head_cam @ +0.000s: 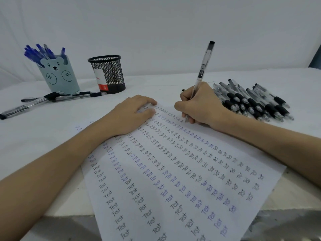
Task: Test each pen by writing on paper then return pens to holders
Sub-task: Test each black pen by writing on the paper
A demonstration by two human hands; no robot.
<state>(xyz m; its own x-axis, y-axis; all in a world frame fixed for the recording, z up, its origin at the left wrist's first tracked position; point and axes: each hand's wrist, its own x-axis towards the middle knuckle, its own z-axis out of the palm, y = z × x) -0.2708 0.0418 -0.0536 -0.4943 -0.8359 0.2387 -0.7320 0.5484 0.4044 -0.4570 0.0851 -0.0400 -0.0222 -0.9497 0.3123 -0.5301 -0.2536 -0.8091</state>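
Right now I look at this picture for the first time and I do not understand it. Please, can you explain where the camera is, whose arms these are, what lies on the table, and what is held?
There is no machine here. A person wears a wide-angle camera on the head, so you look down along their own two bare arms.

The right hand grips a black pen with its tip at the paper, a sheet covered with rows of the word "Test" in black and blue ink. The left hand rests on the sheet with its fingers on the paper.

On the white table, at the right lies a pile of black pens. At the far left stands a bear-faced holder full of blue pens, and beside it a black mesh holder. In front of them lie a few loose pens.
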